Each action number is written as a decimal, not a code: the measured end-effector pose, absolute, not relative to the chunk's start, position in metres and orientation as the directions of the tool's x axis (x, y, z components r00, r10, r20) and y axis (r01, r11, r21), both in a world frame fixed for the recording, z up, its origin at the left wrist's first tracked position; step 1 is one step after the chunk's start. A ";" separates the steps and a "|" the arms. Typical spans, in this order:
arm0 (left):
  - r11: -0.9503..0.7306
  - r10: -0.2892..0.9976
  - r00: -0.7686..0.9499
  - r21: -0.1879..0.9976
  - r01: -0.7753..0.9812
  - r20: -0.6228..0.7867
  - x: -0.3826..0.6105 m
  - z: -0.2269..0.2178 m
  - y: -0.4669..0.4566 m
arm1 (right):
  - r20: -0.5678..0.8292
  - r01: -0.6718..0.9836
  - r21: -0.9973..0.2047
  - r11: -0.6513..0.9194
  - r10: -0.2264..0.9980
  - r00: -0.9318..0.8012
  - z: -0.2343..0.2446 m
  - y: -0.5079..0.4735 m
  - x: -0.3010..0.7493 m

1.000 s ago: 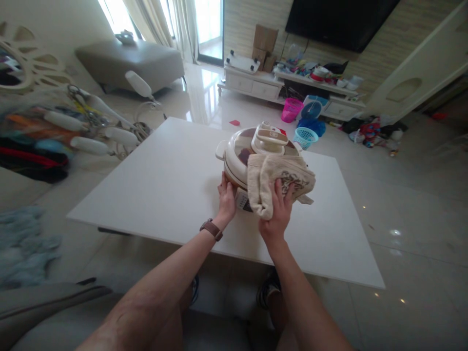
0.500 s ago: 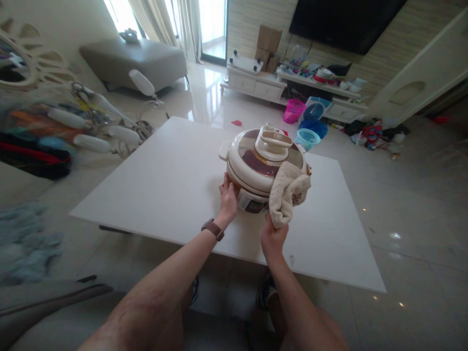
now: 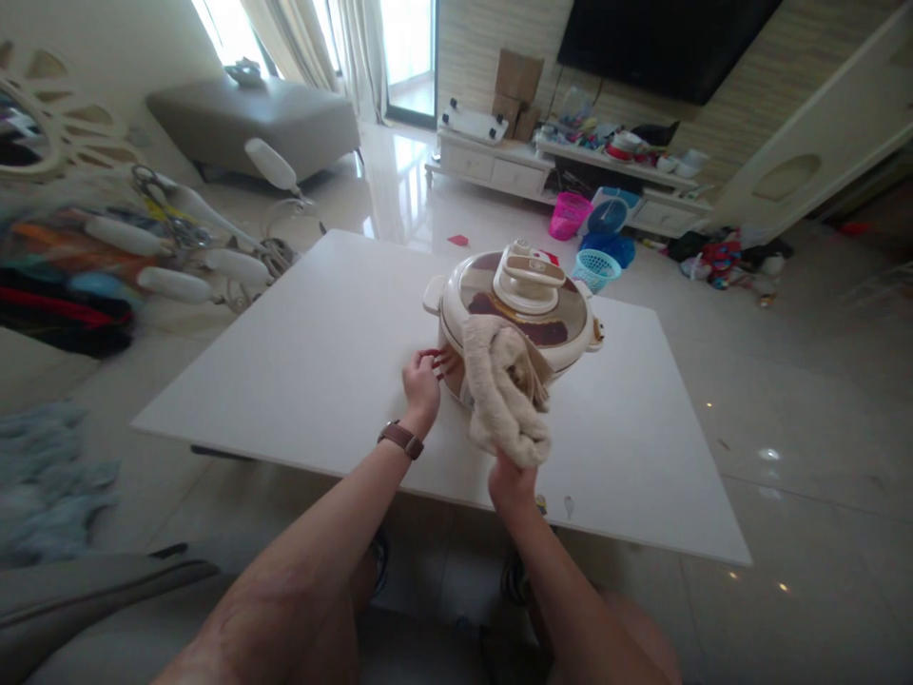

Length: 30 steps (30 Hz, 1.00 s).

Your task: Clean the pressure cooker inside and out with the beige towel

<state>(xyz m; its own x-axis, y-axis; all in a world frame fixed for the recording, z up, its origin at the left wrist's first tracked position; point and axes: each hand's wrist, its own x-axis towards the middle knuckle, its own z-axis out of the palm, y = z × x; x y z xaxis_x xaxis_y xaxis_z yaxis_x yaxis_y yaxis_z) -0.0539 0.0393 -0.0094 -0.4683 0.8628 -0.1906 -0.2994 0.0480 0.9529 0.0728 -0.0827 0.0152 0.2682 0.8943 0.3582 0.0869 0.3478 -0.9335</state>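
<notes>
A cream electric cooker (image 3: 456, 328) with a glass-topped lid stands on the white table (image 3: 285, 381). The lid carries a bulky cream and tan handle (image 3: 532, 276). My left hand (image 3: 424, 381), with a brown watch on the wrist, is at the cooker's left side. Its fingers are spread, the tips touching or nearly touching the wall. In my right hand (image 3: 512, 485) is a bunched beige cloth (image 3: 503, 381), held up before the cooker's front. The cloth hides the control panel and part of the lid's near rim.
Beyond the table are a pink basket (image 3: 569, 217), a light blue basket (image 3: 596, 270) and a white TV cabinet (image 3: 492, 169) with clutter on top. White lamp arms (image 3: 175, 285) stand beside the table's left edge. Small items (image 3: 569, 506) lie at the near edge.
The cloth in my right hand has moved left, from the cooker's right front to its middle front, covering the panel. My left hand has shifted slightly left and its fingers have loosened.
</notes>
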 end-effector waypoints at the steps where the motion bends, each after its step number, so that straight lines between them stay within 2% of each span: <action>1: 0.039 0.849 -0.492 0.953 -0.302 -0.191 -0.057 -0.005 0.042 | 0.279 -0.014 -0.952 0.306 0.884 0.376 0.018 -0.081 0.075; 3: -0.029 0.819 -0.555 0.958 -0.286 -0.141 -0.061 0.006 0.044 | 0.086 -0.232 -0.943 0.239 0.848 0.523 0.030 -0.075 0.083; 4: -0.086 0.806 -0.585 0.960 -0.265 -0.089 -0.061 0.011 0.042 | -0.002 -0.339 -0.916 0.215 0.842 0.539 0.039 -0.072 0.090; 6: -0.203 0.788 -0.615 0.959 -0.198 0.040 -0.059 0.022 0.033 | -0.103 -0.513 -0.845 0.151 0.896 0.432 0.058 -0.066 0.107; 8: -0.287 0.788 -0.592 0.952 -0.107 0.171 -0.050 0.029 0.015 | -0.112 -0.595 -0.798 0.096 0.946 0.304 0.075 -0.060 0.126; 11: -0.346 0.865 -0.402 0.937 -0.047 0.299 -0.029 0.031 -0.021 | -0.055 -0.610 -0.784 0.111 0.967 0.247 0.088 -0.056 0.150; 13: -0.253 0.955 -0.193 0.956 -0.150 0.223 -0.010 0.028 -0.044 | -0.030 -0.610 -0.780 0.144 0.964 0.265 0.089 -0.056 0.159; 15: -0.075 0.996 0.023 0.950 -0.304 0.086 0.009 0.024 -0.060 | -0.024 -0.612 -0.775 0.157 0.961 0.277 0.086 -0.057 0.162; 17: 0.125 0.986 0.157 0.869 -0.478 -0.056 0.025 0.022 -0.066 | -0.026 -0.610 -0.777 0.151 0.962 0.272 0.084 -0.058 0.162; 20: 0.319 0.947 0.258 0.678 -0.662 -0.194 0.034 0.026 -0.062 | -0.029 -0.607 -0.784 0.134 0.968 0.251 0.082 -0.059 0.162; 22: 0.421 0.904 0.369 0.591 -0.688 -0.215 0.028 0.031 -0.056 | -0.033 -0.606 -0.788 0.113 0.974 0.225 0.082 -0.059 0.161; 25: 0.539 0.829 0.522 0.537 -0.649 -0.201 0.010 0.038 -0.049 | -0.055 -0.612 -0.788 0.076 0.980 0.193 0.082 -0.061 0.157; 30: 0.550 0.811 0.562 0.545 -0.633 -0.164 -0.016 0.050 -0.046 | -0.085 -0.634 -0.773 0.024 0.987 0.140 0.077 -0.066 0.151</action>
